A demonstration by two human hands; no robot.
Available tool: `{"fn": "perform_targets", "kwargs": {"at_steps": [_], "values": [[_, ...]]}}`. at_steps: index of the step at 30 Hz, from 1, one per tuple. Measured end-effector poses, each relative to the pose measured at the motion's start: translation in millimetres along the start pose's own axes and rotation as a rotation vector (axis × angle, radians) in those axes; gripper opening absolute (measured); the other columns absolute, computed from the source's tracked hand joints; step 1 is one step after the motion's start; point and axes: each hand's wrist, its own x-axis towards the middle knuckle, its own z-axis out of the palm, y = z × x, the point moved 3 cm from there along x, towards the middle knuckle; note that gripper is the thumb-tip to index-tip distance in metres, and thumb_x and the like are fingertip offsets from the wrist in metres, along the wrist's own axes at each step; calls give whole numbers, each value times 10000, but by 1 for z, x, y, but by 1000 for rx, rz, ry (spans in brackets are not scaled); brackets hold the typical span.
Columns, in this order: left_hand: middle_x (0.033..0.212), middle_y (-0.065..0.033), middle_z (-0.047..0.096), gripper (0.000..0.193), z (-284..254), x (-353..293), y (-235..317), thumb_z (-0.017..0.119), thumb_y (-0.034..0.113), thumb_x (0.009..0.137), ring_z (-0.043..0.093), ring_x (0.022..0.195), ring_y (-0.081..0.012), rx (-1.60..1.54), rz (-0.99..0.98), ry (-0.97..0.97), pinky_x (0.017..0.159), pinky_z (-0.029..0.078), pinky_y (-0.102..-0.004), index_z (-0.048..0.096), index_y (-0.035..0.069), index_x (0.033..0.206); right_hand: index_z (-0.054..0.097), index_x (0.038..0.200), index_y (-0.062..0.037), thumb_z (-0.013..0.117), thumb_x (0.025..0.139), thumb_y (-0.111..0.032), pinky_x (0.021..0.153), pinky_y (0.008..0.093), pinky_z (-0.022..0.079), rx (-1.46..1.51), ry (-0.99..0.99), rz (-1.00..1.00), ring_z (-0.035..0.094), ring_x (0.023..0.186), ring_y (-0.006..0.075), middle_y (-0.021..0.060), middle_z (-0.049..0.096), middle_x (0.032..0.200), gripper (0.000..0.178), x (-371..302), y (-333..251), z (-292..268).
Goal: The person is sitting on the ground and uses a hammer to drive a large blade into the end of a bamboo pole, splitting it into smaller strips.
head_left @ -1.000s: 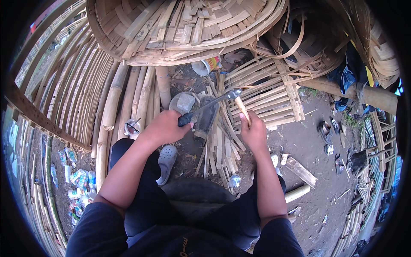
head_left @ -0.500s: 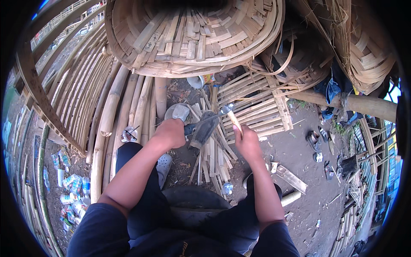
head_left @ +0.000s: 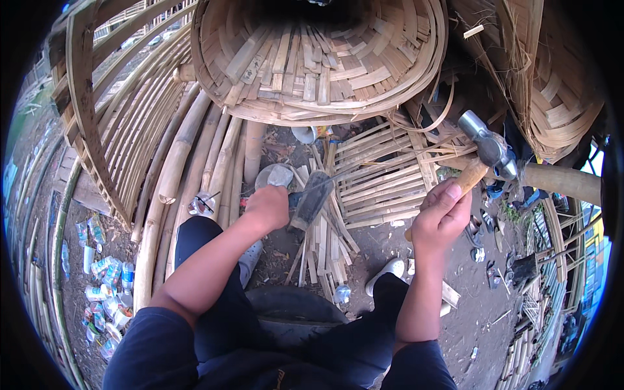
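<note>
My right hand point(head_left: 443, 218) is wrapped round the wooden handle of a ball-peen hammer point(head_left: 492, 151), its steel head raised to the upper right. My left hand point(head_left: 268, 208) is closed in a fist on a dark blue handle point(head_left: 294, 199) showing at its right edge; the rest of that tool is mostly hidden. Just right of the fist leans a dark, worn block point(head_left: 312, 200). A pale stone-like lump point(head_left: 280, 175) sits beyond the left hand. Under the block, bamboo strips point(head_left: 323, 250) lie in a loose pile on the ground.
A large woven bamboo basket point(head_left: 325, 107) hangs over the far side. Bamboo poles point(head_left: 179, 153) and a slatted frame point(head_left: 123, 140) stand left, with plastic bottles point(head_left: 110, 273) nearby. Beyond the strips lies a slatted panel point(head_left: 380, 175). Sandals point(head_left: 476, 237) are on the ground at right.
My right hand has swung the hammer up and to the right, away from the dark block. The left hand stays at the block, and the whole view has shifted slightly.
</note>
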Motion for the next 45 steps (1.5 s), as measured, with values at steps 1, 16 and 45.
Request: {"fn": "perform_targets", "kwargs": {"at_steps": [1,16,45], "values": [[950,-247,662,259,-1,-1,2,615,78,712,657,933,-363,-4,9,-11,842,528,-410,645,-40,942,447,796,-25,407,1009,-240,424,262,298,27,-6,-5,405,460,89,2,439,573,305,-12,9,9],[951,-242,657,271,12,1,0,615,95,697,651,936,-358,-5,38,-64,852,517,-413,631,-37,933,437,759,-20,441,1007,-237,412,283,278,-133,95,40,378,446,75,-3,399,541,329,19,-15,-16],[1013,-247,649,278,13,-3,-3,579,72,726,638,996,-363,16,36,-152,864,515,-415,634,-33,977,525,763,36,527,933,-179,506,516,438,-554,-490,355,568,574,471,280,555,600,274,-162,168,34]]}}
